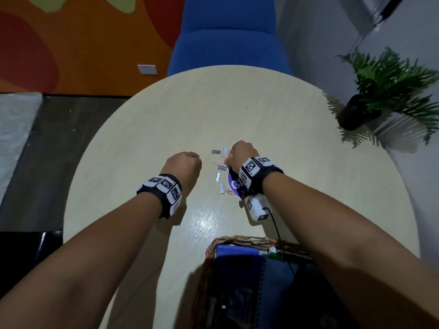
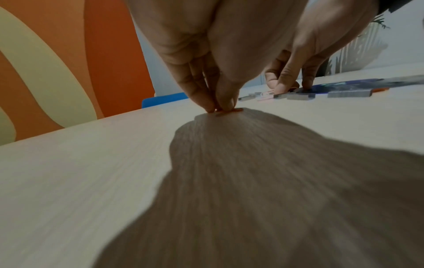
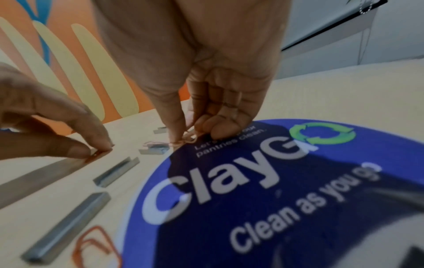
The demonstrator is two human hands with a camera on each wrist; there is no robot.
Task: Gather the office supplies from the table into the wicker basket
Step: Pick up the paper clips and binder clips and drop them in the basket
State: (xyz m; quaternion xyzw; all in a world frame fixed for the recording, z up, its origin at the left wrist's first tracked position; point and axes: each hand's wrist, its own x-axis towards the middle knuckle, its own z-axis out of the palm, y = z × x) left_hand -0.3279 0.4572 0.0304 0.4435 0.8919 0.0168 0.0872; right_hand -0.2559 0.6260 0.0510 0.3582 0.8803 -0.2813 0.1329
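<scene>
My left hand [image 2: 218, 108] is down on the round table, thumb and fingertips pinching a flat orange paper clip [image 2: 229, 111]. To its right, my right hand [image 3: 190, 136] pinches a small bunch of pink paper clips [image 3: 189, 139] at the far edge of a blue round sticker [image 3: 275, 190]. Between the hands lie several grey staple strips [image 1: 218, 176] and a loose orange paper clip [image 1: 230, 191]. The wicker basket [image 1: 237, 241] stands at the table's near edge under my right forearm, with a blue spiral notebook [image 1: 240, 260] inside.
The pale wooden table [image 1: 166, 115] has bare room on its left and far side. A potted fern [image 1: 380, 91] stands at the right, off the table edge. A blue chair [image 1: 228, 43] sits behind the far edge.
</scene>
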